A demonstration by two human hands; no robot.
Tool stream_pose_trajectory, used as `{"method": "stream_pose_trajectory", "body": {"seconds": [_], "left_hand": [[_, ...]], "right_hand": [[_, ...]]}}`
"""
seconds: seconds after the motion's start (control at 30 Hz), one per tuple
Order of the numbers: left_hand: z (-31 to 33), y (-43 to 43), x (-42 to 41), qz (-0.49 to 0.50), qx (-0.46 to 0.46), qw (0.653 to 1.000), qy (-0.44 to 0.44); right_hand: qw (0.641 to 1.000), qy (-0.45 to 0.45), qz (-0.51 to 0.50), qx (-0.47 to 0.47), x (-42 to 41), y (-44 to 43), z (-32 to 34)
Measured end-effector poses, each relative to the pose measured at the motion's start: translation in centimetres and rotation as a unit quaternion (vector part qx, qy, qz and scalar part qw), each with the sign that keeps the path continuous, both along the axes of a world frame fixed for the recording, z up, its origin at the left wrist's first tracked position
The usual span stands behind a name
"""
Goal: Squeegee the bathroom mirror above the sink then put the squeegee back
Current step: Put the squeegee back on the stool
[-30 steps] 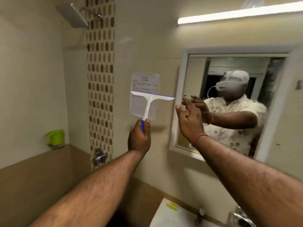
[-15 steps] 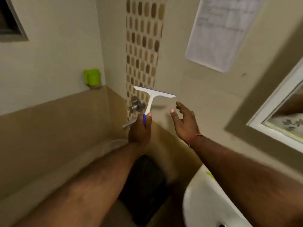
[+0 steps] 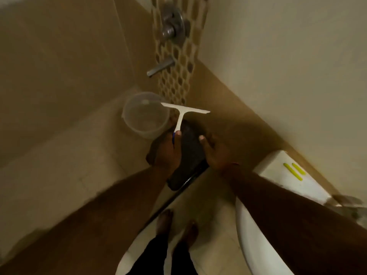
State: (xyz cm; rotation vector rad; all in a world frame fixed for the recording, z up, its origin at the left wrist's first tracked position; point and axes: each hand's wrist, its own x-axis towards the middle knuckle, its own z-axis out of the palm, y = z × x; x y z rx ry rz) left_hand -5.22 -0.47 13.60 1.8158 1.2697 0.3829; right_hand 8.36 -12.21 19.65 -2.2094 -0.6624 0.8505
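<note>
- The squeegee [image 3: 183,109] is held in the air over the shower corner. Its white blade is uppermost and tilted, with the left end higher than the right.
- The left hand [image 3: 164,153] is closed round the bottom of the squeegee's handle. The thumb lies up along the stem, and a sliver of the blue grip shows just beside it.
- The white stem rises out of the fist, so the blade sits above the knuckles and beyond them, towards the wall.
- The right hand [image 3: 215,153] is beside the left with its fingers spread and relaxed. It holds nothing and does not touch the squeegee, which lies up and to its left.
- Between the two hands and below them lies a dark oblong object [image 3: 188,161]; I cannot tell what it is.
- A translucent bucket [image 3: 145,118] stands on the floor behind the blade's left end, under a metal spout [image 3: 159,68] and valve [image 3: 171,26] set in a strip of mosaic tile [image 3: 178,82].
- The white sink [image 3: 246,251] is at the lower right under the right forearm, and two yellow sticks [image 3: 294,171] lie on its ledge.
- Two bare feet [image 3: 165,221] stand on the pale floor tiles.
</note>
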Motion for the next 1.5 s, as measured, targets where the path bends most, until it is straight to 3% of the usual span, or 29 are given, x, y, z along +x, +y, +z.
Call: {"method": "stream_pose_trajectory", "body": {"seconds": [0.07, 0.2, 0.37, 0.63, 0.87, 0.97, 1.07, 1.27, 1.37, 1.5], "left_hand": [[-2.1, -0.3, 0.9, 0.005, -0.021, 0.999, -0.028], [-6.6, -0.3, 2.2, 0.001, -0.202, 0.979, -0.005], [-13.1, 0.4, 4.0, 0.042, -0.323, 0.945, -0.025], [-19.9, 1.3, 6.7, 0.118, -0.424, 0.896, -0.048], [-22.7, 0.9, 6.9, 0.116, -0.446, 0.886, -0.049], [-22.9, 0.9, 6.5, 0.110, -0.434, 0.894, -0.025], [-23.1, 1.8, 5.8, 0.088, -0.387, 0.915, 0.073], [-19.5, 3.1, 5.7, 0.004, -0.220, 0.957, 0.191], [-16.4, 2.8, 5.8, -0.052, -0.130, 0.973, 0.183], [-10.6, 2.2, 5.9, -0.052, -0.016, 0.998, 0.038]], "right_hand": [[0.999, 0.038, -0.024, -0.003, 0.6, 0.7, -4.1], [0.994, 0.090, -0.065, -0.022, 0.9, 1.5, -11.4], [0.981, 0.157, -0.106, -0.028, 0.7, 2.6, -18.1], [0.972, 0.176, -0.147, -0.050, 2.4, 3.5, -24.9], [0.975, 0.159, -0.143, -0.065, 3.1, 2.5, -26.5], [0.974, 0.157, -0.142, -0.075, 3.3, 2.2, -26.5], [0.972, 0.165, -0.145, -0.078, 3.5, 2.6, -25.7], [0.985, 0.119, -0.106, -0.063, 3.7, 3.7, -23.0], [0.993, 0.066, -0.077, -0.053, 3.9, 3.5, -21.3], [0.997, 0.007, -0.068, -0.034, 5.0, 3.9, -15.3]]}}
